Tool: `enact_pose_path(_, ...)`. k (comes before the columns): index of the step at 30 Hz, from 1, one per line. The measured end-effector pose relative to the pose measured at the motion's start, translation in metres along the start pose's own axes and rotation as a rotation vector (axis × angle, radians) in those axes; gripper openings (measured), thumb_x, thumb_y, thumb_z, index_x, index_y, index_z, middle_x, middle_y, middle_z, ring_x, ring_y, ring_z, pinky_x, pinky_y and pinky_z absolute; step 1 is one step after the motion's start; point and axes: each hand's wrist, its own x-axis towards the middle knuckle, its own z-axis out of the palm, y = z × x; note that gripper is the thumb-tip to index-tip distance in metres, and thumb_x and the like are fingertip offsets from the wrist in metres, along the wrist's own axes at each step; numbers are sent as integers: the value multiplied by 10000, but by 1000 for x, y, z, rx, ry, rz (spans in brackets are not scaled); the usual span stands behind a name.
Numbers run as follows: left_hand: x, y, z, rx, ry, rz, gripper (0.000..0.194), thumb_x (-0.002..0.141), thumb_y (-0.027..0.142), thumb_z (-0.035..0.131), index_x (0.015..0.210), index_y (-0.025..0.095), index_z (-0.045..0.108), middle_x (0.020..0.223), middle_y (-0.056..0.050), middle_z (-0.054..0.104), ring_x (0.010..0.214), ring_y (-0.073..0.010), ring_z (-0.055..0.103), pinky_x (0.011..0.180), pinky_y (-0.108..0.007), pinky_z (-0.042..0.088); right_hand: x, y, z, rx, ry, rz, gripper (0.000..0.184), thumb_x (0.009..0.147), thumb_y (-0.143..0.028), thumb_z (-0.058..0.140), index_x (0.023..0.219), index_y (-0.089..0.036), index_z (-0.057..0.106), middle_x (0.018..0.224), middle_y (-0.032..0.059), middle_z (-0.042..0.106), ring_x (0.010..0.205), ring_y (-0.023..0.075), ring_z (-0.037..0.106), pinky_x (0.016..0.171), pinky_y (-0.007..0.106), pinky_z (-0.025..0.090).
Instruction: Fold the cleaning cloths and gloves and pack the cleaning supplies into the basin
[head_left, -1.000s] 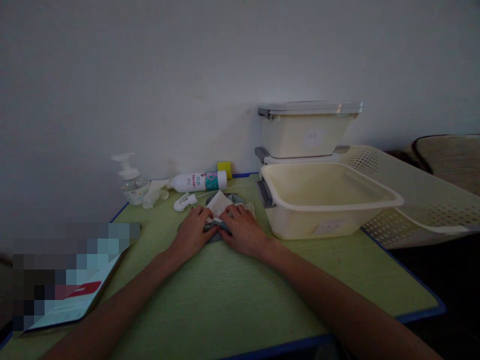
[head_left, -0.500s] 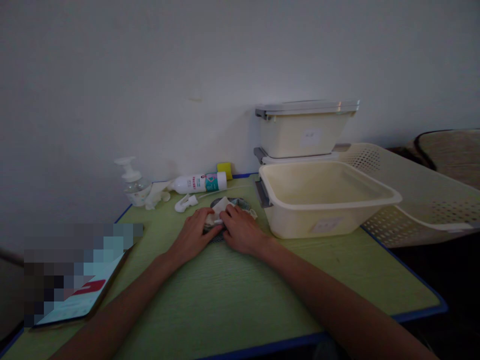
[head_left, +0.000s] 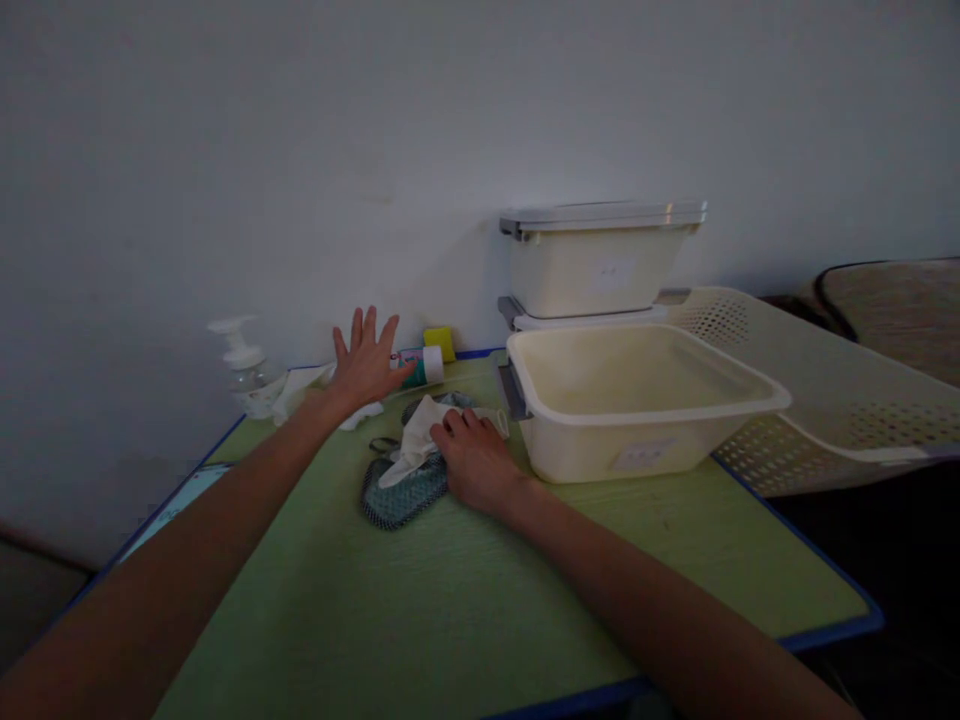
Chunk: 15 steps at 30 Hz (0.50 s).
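My left hand is raised above the back of the green table, fingers spread, holding nothing, in front of a lying white spray bottle. My right hand rests on a white cloth that lies over a grey-blue mesh pad; its fingers press down on the cloth. A white trigger nozzle lies partly hidden under my left wrist.
A cream tub stands right of my right hand, with lidded cream boxes stacked behind it and a perforated basket further right. A pump bottle and a yellow sponge sit by the wall.
My left hand let go of the cloth and lifted up and back towards the spray bottle, opening wide. My right hand stayed on the cloth. The view shifted slightly left.
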Motion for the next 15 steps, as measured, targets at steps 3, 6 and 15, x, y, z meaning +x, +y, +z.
enact_pose_path(3, 17, -2, 14, -8, -103, -104, 718, 827, 560, 309, 1407, 153, 194, 1479, -209, 125, 1353, -389, 41, 995, -644, 99, 0, 1, 1, -11, 11, -4, 274, 770, -135, 467, 1039, -146, 516, 1051, 110, 520, 991, 259, 455, 780, 392, 416)
enact_pose_path(6, 22, -2, 31, -3, -209, -192, 683, 816, 620, 249, 1360, 214, 331, 1411, -196, 321, 1295, -438, 219, 950, -674, 148, 0, 1, 2, -12, 29, -10, 247, 784, -147, 458, 1024, -146, 519, 1046, 109, 519, 975, 255, 458, 773, 390, 416)
enact_pose_path(15, 27, -14, 35, 45, -331, -43, 657, 773, 621, 379, 1294, 223, 408, 1249, -200, 481, 1124, -442, 430, 885, -653, 244, 1, 2, 3, 25, 22, -12, 258, 773, -146, 467, 1025, -144, 521, 1036, 105, 522, 975, 260, 457, 763, 387, 416)
